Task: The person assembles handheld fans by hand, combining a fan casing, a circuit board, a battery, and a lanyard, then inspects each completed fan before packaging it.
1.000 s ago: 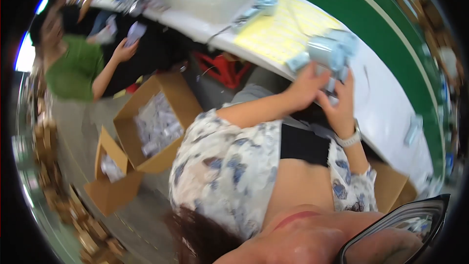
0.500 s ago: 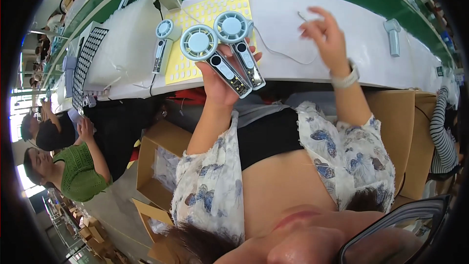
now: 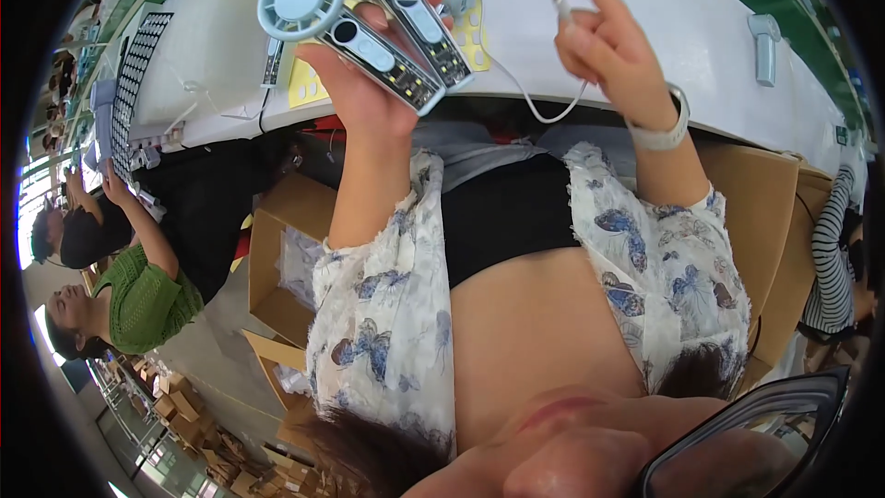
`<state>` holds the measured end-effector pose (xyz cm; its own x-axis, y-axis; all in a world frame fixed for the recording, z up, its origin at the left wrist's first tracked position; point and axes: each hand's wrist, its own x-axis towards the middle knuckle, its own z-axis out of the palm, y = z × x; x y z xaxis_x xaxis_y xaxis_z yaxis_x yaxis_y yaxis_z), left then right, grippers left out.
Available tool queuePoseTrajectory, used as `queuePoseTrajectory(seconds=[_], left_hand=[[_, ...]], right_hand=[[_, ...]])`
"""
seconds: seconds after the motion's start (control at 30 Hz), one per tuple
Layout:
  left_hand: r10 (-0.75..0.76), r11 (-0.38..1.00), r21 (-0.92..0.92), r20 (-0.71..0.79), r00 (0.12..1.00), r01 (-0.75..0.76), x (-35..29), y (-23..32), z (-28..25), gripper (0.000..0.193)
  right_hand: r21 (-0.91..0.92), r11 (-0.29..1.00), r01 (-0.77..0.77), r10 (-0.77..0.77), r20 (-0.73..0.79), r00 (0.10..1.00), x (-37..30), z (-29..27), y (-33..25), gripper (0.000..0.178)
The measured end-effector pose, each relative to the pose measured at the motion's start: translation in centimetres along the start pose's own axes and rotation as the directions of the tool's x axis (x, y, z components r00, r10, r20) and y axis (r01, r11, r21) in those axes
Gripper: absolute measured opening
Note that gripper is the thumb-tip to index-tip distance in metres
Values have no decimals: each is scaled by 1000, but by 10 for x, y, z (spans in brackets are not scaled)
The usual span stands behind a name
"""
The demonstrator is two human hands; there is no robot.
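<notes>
Handheld fans point(image 3: 373, 51) are resting side by side in your left hand point(image 3: 364, 97).

Your left hand is curling around both handles from behind, and the round light-blue heads are pointing away from you, toward the left, with the handle ends lying above your wrist. Your right hand point(image 3: 608, 51), apart from the fans, is pinching the tip of a white cable point(image 3: 548, 120), which is sagging in a loop near the edge of the desk point(image 3: 687, 14).

Lifted the white cable end point(image 3: 564, 7) off the table point(image 3: 701, 46); now pinching it in the right hand point(image 3: 608, 48), empty and near it half a second ago.
</notes>
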<state>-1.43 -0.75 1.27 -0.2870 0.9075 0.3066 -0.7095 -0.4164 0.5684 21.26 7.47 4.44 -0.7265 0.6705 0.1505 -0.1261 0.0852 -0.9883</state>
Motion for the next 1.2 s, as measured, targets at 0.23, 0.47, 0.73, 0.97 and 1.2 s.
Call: queuePoseTrajectory(seconds=[0.23,0.47,0.73,0.97,1.2], left_hand=[[32,999,18,-177,984,-29,7,12,45,59],[67,998,23,-71,995,-65,5,18,56,59],[248,936,276,-86,965,-216,6,14,62,58],[191,970,165,-58,980,-180,-6,9,47,65],[209,943,267,-6,978,-200,-8,14,39,66]], right_hand=[[23,984,-178,153,413,898,-5,72,-8,29],[214,942,-260,153,414,897,-5,91,-5,32],[313,900,-302,183,357,916,-8,90,0,32],[369,877,-309,185,334,924,-14,94,-5,33],[396,858,-328,194,342,919,-11,91,-1,35]])
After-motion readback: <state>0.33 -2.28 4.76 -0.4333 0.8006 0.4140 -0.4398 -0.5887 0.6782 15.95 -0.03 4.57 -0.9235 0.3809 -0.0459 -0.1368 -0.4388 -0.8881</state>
